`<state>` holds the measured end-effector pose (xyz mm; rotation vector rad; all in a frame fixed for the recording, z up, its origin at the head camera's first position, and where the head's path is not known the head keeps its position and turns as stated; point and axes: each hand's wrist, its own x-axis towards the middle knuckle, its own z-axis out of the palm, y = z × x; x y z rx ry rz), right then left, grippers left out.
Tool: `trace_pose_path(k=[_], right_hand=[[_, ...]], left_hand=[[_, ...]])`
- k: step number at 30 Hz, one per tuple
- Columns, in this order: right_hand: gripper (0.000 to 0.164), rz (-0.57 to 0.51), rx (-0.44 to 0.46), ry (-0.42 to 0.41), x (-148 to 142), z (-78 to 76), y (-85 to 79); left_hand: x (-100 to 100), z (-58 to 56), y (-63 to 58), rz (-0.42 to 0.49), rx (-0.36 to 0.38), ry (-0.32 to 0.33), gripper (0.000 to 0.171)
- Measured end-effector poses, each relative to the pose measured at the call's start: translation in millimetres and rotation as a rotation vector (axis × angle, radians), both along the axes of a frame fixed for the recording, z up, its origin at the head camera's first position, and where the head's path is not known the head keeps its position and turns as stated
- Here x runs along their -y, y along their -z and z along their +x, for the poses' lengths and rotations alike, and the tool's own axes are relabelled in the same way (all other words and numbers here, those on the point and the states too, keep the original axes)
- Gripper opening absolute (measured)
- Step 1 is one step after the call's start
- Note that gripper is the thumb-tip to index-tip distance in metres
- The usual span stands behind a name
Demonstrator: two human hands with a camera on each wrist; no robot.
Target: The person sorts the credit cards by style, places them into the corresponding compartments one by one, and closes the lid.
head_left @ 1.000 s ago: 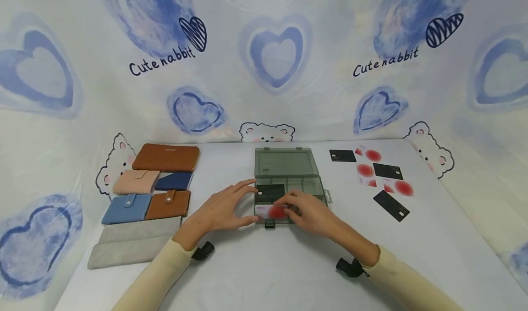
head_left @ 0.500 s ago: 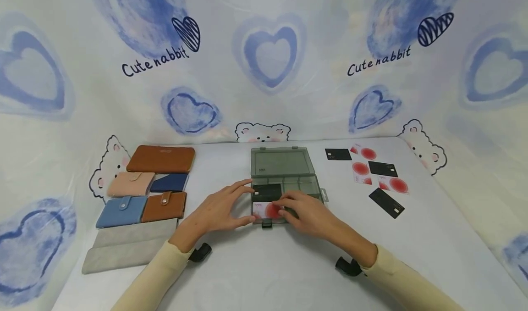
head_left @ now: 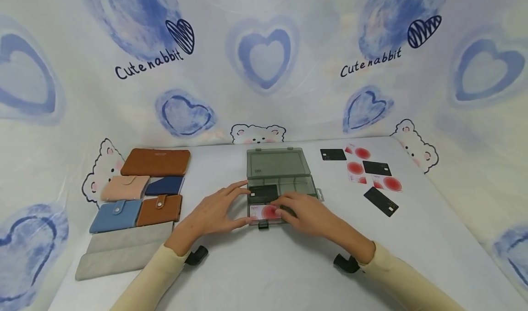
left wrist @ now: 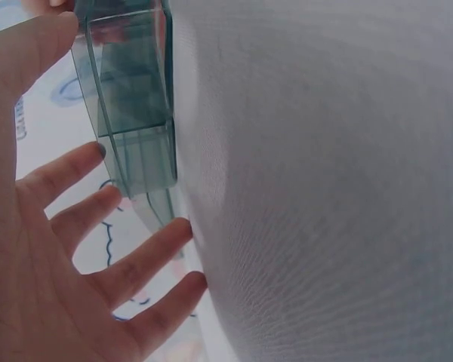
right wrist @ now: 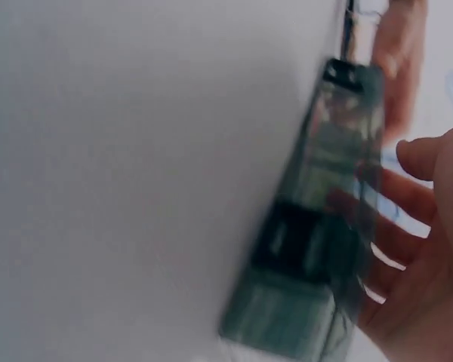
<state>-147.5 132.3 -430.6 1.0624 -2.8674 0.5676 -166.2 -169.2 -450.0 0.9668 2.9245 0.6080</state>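
Observation:
A translucent green storage box (head_left: pixel 278 163) lies with its lid folded back in the head view. Inside its left part sit a black card (head_left: pixel 263 193) and, nearer the front, a white card with a red circle (head_left: pixel 259 212). My left hand (head_left: pixel 214 210) has its thumb and fingertips at the box's left edge; the left wrist view shows the fingers spread and the thumb at the rim. My right hand (head_left: pixel 307 213) reaches over the front wall, fingertips on the right end of the red-and-white card. Seen from the right wrist, its thumb stands apart from the fingers.
Wallets and pouches lie at the left: a long brown one (head_left: pixel 156 162), pink (head_left: pixel 125 188), navy (head_left: pixel 165 186), light blue (head_left: pixel 115 216), small brown (head_left: pixel 160 210) and grey (head_left: pixel 125 249). Several black cards (head_left: pixel 381 202) and red-and-white cards (head_left: pixel 387 183) lie at the right.
The head view has shifted, so everything sits a little further left in it. The hands keep nearly the same places at the box; the right fingertips move slightly over the red-and-white card.

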Motion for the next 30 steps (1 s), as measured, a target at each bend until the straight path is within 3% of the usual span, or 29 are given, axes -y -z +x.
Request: trace_pose_path(k=[6,13,20,30], right_hand=[[0.031,-0.178,-0.009,0.031,-29.6,-17.5,-17.6],[0.036,-0.273,-0.103,0.126,-87.1,-62.3,-20.8],[0.041,-0.290,-0.041,0.312,-154.4,-98.9,-5.7],[0.047,-0.234,0.049,0.516,-223.1,-122.9,-2.8]], left_hand=[[-2.0,0.4,-0.1,0.000,-0.001,0.004,0.073],[-1.7,0.3,-0.4,0.012,-0.016,0.012,0.073],[-0.7,1.5,1.8,0.023,-0.023,0.002,0.073],[-0.5,3.0,1.3,0.020,-0.024,0.000,0.075]])
